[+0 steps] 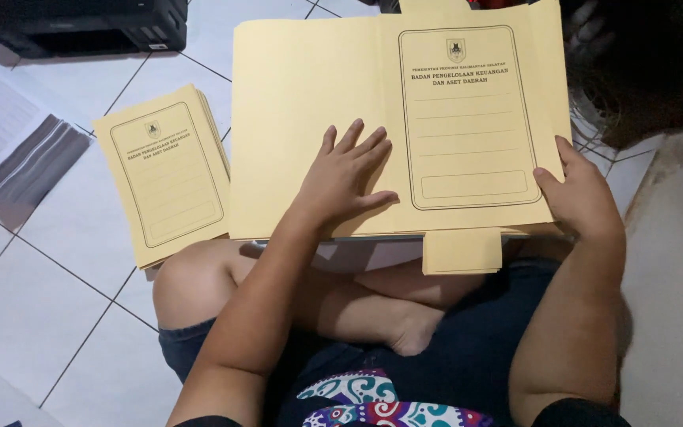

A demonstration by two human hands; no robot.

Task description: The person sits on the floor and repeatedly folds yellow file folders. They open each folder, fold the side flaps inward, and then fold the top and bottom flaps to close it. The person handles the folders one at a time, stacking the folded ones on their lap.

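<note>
A large yellow paper folder point(302, 95) lies unfolded flat across my lap, its printed cover panel on the right half. My left hand point(345, 174) rests flat on the folder near its centre fold, fingers spread. My right hand point(583, 198) grips the folder's right edge, thumb on top of the cover panel. A small yellow flap point(462, 251) hangs from the folder's near edge. I sit cross-legged on the floor, bare knee and foot below the folder.
A stack of folded yellow folders point(164, 174) lies on the white tiled floor at left. Printed paper sheets point(1, 126) lie at far left. A black printer point(81, 24) sits at top left. A beige mat point(673, 269) lies at right.
</note>
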